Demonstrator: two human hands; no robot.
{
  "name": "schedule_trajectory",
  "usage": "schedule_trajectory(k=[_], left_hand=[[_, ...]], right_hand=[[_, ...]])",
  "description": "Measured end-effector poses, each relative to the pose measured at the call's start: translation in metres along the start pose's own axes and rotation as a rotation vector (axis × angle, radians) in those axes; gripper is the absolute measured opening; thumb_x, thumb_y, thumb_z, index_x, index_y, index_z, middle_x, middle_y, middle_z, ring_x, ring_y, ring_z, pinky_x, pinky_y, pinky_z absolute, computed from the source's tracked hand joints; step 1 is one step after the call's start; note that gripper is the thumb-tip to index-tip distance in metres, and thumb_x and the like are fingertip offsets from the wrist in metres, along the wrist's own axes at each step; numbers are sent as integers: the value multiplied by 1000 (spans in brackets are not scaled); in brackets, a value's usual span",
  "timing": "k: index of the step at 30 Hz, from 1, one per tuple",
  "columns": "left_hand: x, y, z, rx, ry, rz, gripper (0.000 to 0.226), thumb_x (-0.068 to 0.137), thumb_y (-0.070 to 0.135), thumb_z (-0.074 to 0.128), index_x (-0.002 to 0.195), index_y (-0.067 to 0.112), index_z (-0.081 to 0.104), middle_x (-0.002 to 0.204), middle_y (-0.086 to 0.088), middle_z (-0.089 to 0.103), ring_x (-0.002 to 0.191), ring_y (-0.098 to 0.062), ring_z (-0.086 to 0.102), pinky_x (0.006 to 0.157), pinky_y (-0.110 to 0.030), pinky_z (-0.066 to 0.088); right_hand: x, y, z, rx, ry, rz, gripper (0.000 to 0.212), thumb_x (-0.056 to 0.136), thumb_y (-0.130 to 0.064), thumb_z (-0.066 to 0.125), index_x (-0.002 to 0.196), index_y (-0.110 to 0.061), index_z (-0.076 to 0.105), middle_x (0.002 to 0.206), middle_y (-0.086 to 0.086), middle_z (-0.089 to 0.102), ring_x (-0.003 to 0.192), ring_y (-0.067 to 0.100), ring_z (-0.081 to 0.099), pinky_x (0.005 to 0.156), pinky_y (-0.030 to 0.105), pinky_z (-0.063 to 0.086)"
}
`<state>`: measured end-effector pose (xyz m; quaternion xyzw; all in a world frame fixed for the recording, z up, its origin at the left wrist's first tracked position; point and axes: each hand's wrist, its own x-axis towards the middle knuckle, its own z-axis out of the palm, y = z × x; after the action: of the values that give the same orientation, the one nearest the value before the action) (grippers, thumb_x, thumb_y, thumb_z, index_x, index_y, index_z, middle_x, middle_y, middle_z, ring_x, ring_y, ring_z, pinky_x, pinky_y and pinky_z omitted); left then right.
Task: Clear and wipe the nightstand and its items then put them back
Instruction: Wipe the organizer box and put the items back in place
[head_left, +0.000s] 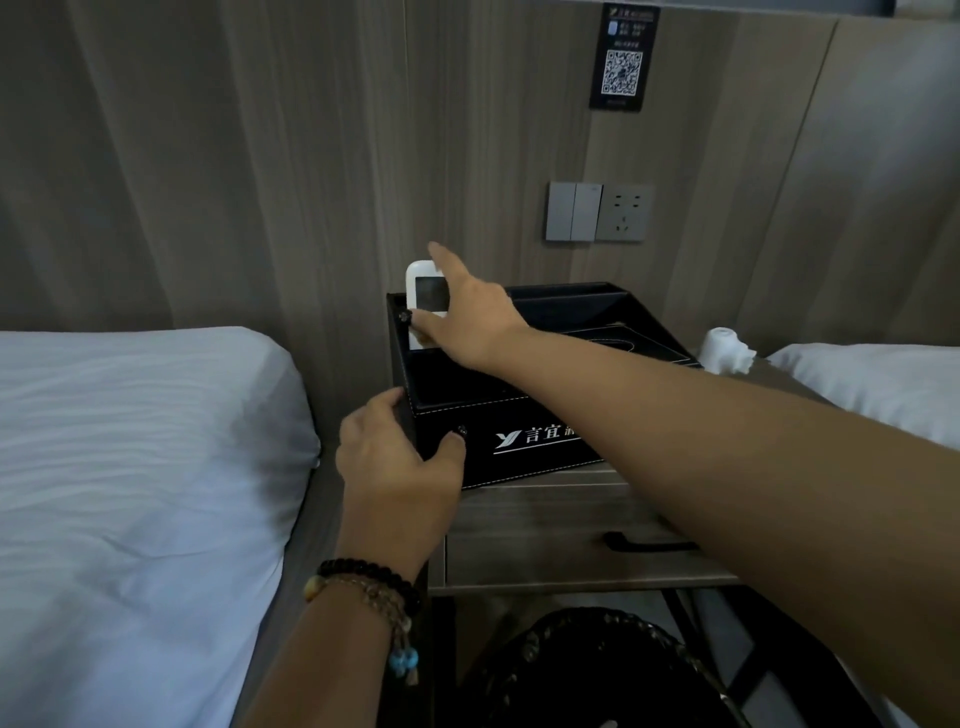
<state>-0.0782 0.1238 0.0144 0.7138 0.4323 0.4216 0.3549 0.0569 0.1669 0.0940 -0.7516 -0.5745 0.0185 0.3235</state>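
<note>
A black leather organiser box (524, 441) with white lettering stands on the grey wooden nightstand (545, 499). My left hand (400, 457) grips the box's near left corner, thumb on its front face. A white remote control (423, 296) stands upright in the box's back left compartment. My right hand (467, 312) reaches across the box and pinches the remote between thumb and fingers, with the index finger stretched over its top. A white roll of tissue (724, 351) sits on the nightstand behind the box on the right.
Beds with white sheets flank the nightstand, one on the left (130, 467) and one on the right (872, 379). A black woven bin (597, 670) stands under the nightstand. The drawer has a black handle (649, 543). Switches and a socket (597, 212) sit on the wood panel wall.
</note>
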Motion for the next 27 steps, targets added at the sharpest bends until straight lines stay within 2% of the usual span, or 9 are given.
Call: schedule_trajectory(k=[4,7,9,11,13,16,18,22,27], left_hand=[[-6,16,9,52,167,73,66,82,18,68,140,10,38,144,-12,32,134,-29,28,95,-14,19],[-15,32,25,71,282,204,65,79,14,67,138,10,41,150,-15,25,139,-33,18,111,-42,21],[-21,42,41,105,316,298,62,76,12,67,134,12,45,149,-14,27,140,-35,19,111,-53,19],[-28,52,58,115,303,343,57,76,13,68,130,16,50,149,-10,29,142,-31,18,111,-55,13],[-35,58,75,102,267,374,52,76,13,68,125,19,52,150,-8,29,143,-27,17,112,-53,9],[-46,65,101,99,180,439,48,76,12,66,121,23,53,150,-4,30,144,-23,16,112,-50,7],[-54,70,118,57,105,472,44,78,12,65,118,25,54,149,0,30,144,-20,17,112,-45,5],[-67,76,146,21,-16,541,36,80,9,64,112,24,60,144,3,37,138,-17,27,112,-39,18],[-70,76,167,14,-80,618,27,80,4,62,101,20,65,132,2,50,129,-13,37,107,-38,31]], right_hand=[[-25,4,-35,123,19,7,79,96,-36,55,154,-33,2,127,14,61,107,26,62,79,19,44],[-72,30,-67,145,121,-34,71,96,-37,54,153,-36,12,124,8,62,103,24,64,72,19,49],[-110,61,-78,154,185,-34,65,94,-39,54,150,-40,21,127,-5,58,105,17,63,82,22,51],[-149,98,-78,159,264,20,58,90,-41,54,143,-45,31,123,-14,59,106,11,61,92,40,51],[-185,124,-68,128,326,30,52,89,-28,57,137,-39,42,119,-11,60,106,12,61,96,45,49],[-224,146,-59,168,338,15,56,84,-5,62,128,-36,47,125,-8,58,117,3,54,101,20,43],[-235,164,-67,145,369,55,54,83,-7,65,125,-36,50,121,-15,59,114,-2,54,94,9,39],[-235,214,-92,-4,468,116,52,80,-9,72,127,-22,54,121,-6,57,116,8,52,96,17,38],[-228,269,-105,-240,300,202,71,77,-16,74,141,-13,44,146,10,41,141,29,29,115,34,23]])
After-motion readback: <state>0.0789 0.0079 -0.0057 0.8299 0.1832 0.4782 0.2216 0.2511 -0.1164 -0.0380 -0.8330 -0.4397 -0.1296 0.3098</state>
